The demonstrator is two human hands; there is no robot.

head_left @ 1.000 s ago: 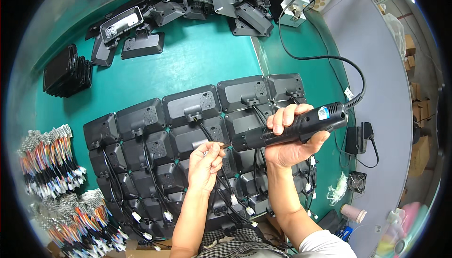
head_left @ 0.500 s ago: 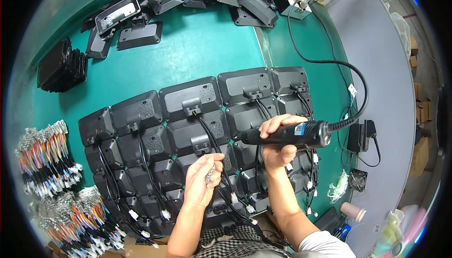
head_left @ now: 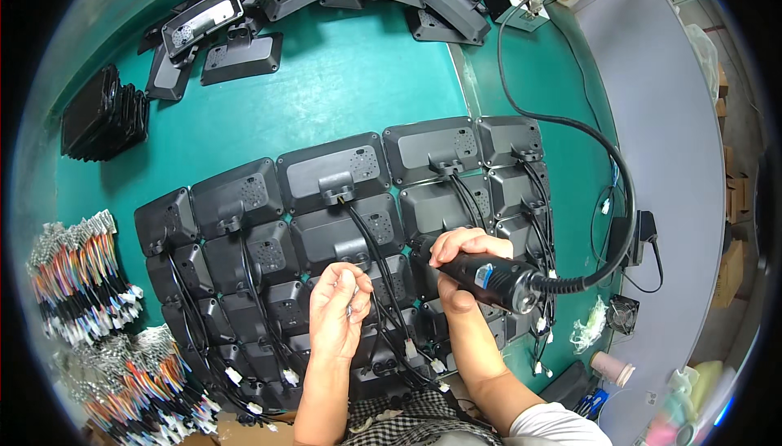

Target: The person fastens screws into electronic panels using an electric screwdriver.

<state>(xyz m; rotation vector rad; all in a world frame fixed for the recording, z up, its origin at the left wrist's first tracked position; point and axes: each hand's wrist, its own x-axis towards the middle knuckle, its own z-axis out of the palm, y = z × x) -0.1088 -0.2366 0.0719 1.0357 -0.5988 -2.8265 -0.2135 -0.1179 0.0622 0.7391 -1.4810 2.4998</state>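
My right hand (head_left: 464,263) is wrapped round a black electric screwdriver (head_left: 497,281), whose thick cable leaves its rear end to the right. The tool's tip points left over the housings and is hard to make out. My left hand (head_left: 338,307) is closed, fingertips pinched together, with small silvery screws (head_left: 352,310) partly showing in the palm. Beneath both hands lie rows of black plastic housings (head_left: 332,171), backs up, set edge to edge. Black cables (head_left: 368,242) with white connectors (head_left: 410,348) run from them toward me.
Loose housings (head_left: 244,59) are heaped at the far side of the green table (head_left: 350,63). Dark panels (head_left: 102,116) are stacked at left, above bundled coloured wires (head_left: 85,275). The screwdriver's cable (head_left: 623,193) arcs at right from a white box (head_left: 521,2). A small fan (head_left: 624,314) sits near a spool (head_left: 611,369).
My right hand and the screwdriver have moved down and slightly left, and the tool has tilted. My left hand has shifted a little left, its fingers now more closed over the screws.
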